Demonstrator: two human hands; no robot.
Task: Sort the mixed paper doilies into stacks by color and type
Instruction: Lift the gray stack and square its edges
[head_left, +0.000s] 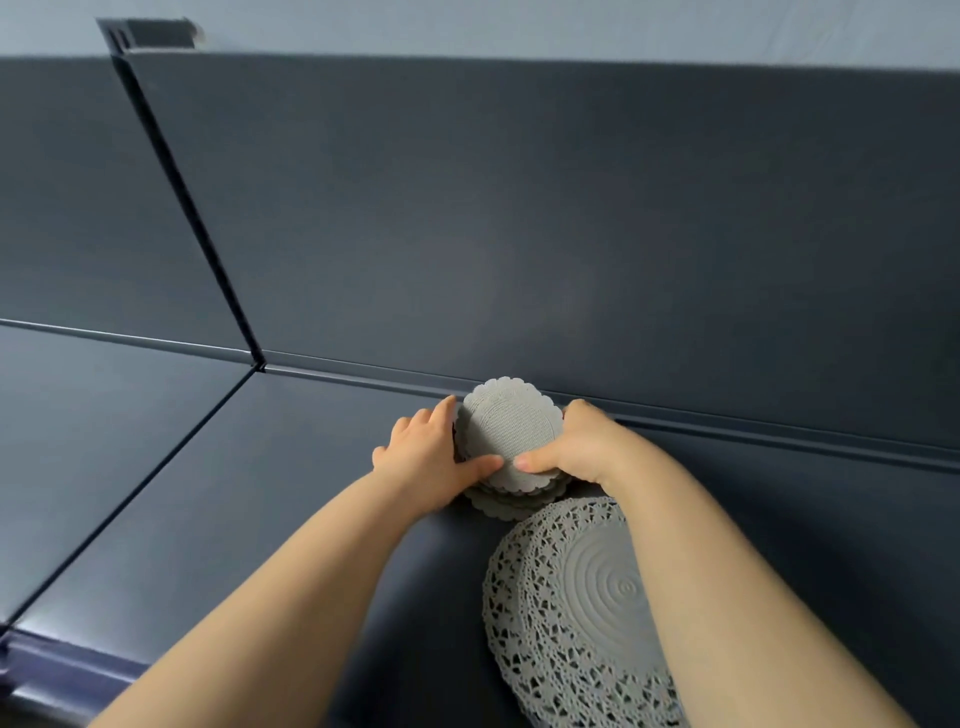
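Observation:
A stack of small round scalloped grey doilies (511, 431) sits on the dark mat close to the upright back panel. The top ones are tilted up toward the panel. My left hand (426, 457) grips the stack's left edge, thumb on top. My right hand (582, 447) grips its right edge, thumb pressed on the front rim. Several more small doilies (511, 506) lie fanned out flat beneath. Nearer to me lies a large grey lace doily (561, 603) with a ringed centre, partly hidden by my right forearm.
The dark padded mat (260, 519) has a seam (156, 462) running diagonally at the left. An upright dark padded panel (519, 234) stands just behind the doilies. A pale wall shows above it.

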